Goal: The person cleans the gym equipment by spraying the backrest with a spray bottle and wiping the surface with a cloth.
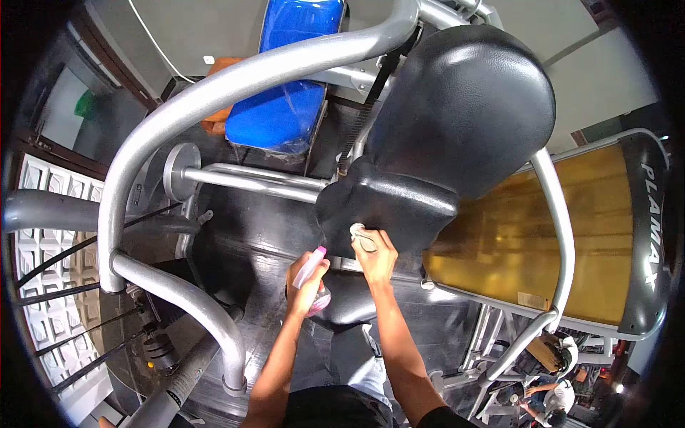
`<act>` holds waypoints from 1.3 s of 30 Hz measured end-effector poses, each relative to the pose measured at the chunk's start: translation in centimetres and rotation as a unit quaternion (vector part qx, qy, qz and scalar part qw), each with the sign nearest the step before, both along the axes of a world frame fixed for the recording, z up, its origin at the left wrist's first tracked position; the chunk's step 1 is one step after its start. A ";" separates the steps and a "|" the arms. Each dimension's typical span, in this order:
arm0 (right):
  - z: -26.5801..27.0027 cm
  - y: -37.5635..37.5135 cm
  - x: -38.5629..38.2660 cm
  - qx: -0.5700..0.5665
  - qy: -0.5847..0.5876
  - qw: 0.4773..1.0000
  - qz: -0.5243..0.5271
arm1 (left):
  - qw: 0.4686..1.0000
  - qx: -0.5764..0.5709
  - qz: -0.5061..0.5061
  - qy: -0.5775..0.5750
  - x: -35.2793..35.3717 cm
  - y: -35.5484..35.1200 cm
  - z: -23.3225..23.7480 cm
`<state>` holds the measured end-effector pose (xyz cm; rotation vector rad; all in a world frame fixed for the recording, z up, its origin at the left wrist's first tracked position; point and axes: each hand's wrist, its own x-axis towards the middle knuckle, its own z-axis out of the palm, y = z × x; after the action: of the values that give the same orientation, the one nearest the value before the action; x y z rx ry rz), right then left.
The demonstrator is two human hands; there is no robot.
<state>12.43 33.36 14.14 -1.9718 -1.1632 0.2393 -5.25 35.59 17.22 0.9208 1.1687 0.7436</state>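
grey frame tube point(214, 93): arches over the left side.
left hand point(305, 284): wrapped around pink spray bottle point(311, 267), just below the black pad point(389, 203).
right hand point(375, 258): fingers curled on white cloth point(359, 232), pressing it against the pad's lower edge.

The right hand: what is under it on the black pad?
A small pale cloth, pressed onto the black pad by the right hand. The hand covers most of it.
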 end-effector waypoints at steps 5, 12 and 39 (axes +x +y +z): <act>2.8 0.9 0.9 0.088 -0.053 0.994 -0.039 | 1.000 -0.005 -0.014 0.000 -0.6 0.0 0.6; 5.2 3.8 0.5 0.080 -0.066 0.995 0.001 | 0.998 0.023 -0.058 0.024 -1.1 -0.5 -0.3; 7.9 10.1 -1.5 -0.258 -0.518 0.724 0.376 | 0.998 0.037 -0.033 0.037 -0.8 0.0 1.8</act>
<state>10.97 43.50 22.00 -1.9498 -2.9053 -0.2288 -6.07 35.63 19.06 1.0526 1.1759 0.7079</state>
